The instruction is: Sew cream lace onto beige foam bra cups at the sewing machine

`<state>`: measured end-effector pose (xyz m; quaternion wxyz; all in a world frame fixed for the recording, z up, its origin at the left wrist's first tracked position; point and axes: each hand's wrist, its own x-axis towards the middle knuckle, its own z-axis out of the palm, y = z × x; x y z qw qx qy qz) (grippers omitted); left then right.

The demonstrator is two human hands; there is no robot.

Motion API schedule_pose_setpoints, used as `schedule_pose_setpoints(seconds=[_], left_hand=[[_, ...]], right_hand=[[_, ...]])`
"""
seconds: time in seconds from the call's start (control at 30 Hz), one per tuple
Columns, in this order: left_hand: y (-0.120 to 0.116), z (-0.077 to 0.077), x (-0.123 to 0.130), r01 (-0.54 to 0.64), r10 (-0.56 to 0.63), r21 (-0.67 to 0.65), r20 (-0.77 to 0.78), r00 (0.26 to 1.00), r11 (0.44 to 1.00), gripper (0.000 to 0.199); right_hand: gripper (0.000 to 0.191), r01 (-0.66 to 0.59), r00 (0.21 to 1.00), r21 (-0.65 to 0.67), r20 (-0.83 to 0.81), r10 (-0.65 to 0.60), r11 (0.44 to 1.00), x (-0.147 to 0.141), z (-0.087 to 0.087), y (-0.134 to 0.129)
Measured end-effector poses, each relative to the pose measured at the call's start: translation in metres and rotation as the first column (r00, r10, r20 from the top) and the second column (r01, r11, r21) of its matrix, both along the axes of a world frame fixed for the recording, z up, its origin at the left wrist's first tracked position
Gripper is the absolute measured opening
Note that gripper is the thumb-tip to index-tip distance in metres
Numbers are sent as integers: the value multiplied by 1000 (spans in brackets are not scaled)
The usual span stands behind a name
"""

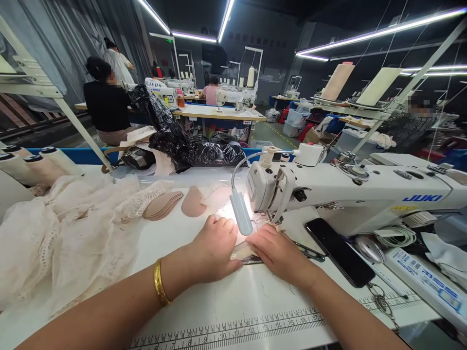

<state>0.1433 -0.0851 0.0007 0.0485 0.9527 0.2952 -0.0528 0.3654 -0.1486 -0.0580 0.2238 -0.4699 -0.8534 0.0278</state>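
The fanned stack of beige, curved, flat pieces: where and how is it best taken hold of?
Probably pinch the stack at its near-right edge, from the right, with the left hand: layered edges show there, while cream lace fabric borders the far-left side.

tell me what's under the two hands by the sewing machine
Some pale fabric shows at the tips of the left hand and right hand, with white table around. Directly beneath them is covered, so how far the fabric runs there can't be seen.
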Motion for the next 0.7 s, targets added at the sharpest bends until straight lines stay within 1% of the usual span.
schedule_pose_setpoints(seconds=[0.07, 0.17, 0.23, 0.33, 0.43, 0.5, 0.53, 0.6, 0.67, 0.7], left_hand=[[-2, 4, -1, -1, 1, -60, -6, 1000, 998, 41], [0, 10, -8, 28, -25, -142, 25, 999, 989, 48], [4, 14, -13, 69, -60, -168, 62, 996, 983, 42], [10, 15, -15, 146, -124, -201, 118, 985, 969, 33], [14, 8, -12, 207, -177, -206, 152, 972, 957, 22], [17, 0, -9, 232, -205, -151, 177, 963, 961, 16], [18, -5, -8, 244, -219, -115, 195, 956, 963, 17], [19, -14, -7, 275, -255, -54, 240, 937, 960, 22], [21, -20, -6, 309, -294, -11, 280, 914, 951, 26], [22, -22, -5, 328, -314, 3, 295, 902, 945, 26]], right_hand=[[25, 44, 998, 3, 33, -44, 999, 4, -2, 2], [25, 113, 993, 10, 40, -113, 994, 11, 4, 2], [24, 138, 990, 4, 14, -138, 990, 16, 12, 1], [23, 124, 990, -49, -55, -126, 991, 24, 23, -1], [24, 112, 990, -183, -60, -125, 977, 34, 29, -1], [27, 110, 992, -300, -28, -124, 948, 40, 29, 0], [29, 116, 991, -344, -21, -131, 932, 42, 29, 0], [26, 136, 983, -371, -63, -171, 919, 44, 28, 1], [24, 120, 961, -340, -194, -194, 933, 41, 26, 2], [25, 89, 947, -311, -268, -177, 946, 38, 24, 2]])
